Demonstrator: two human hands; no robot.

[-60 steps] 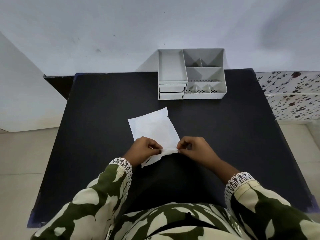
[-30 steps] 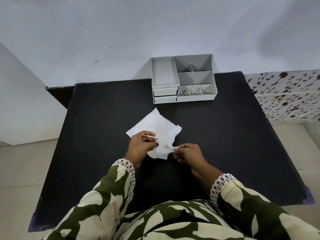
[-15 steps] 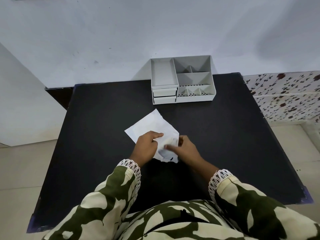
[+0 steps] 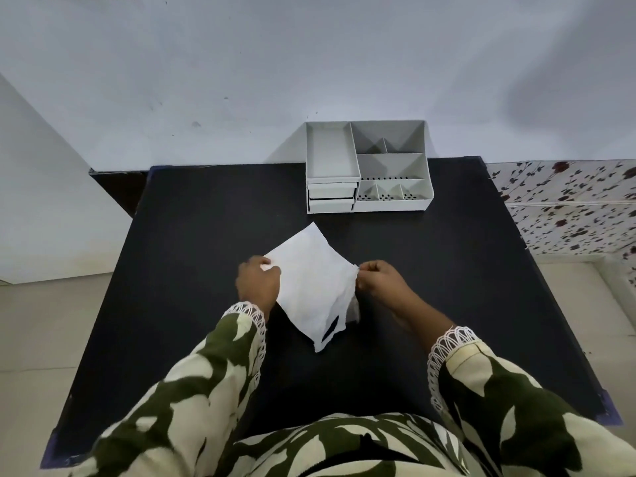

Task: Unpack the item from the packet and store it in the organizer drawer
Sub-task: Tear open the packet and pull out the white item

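A white packet [image 4: 309,284] is held up over the middle of the black table [image 4: 192,256], turned like a diamond. My left hand [image 4: 258,284] pinches its left corner and my right hand [image 4: 378,277] pinches its right corner. The lower right edge of the packet is torn open, with a dark gap showing near its bottom; what is inside is hidden. A white desk organizer [image 4: 366,166] stands at the table's far edge, with two shut drawers [image 4: 331,197] at its front left.
The organizer has an open tray on its left and several open compartments on its right. A pale wall rises behind the table. A floral-patterned surface [image 4: 568,204] lies to the right and tiled floor to the left.
The hands were together at the packet's near edge, tearing it. They have moved apart to opposite corners, and the packet is spread and lifted between them.
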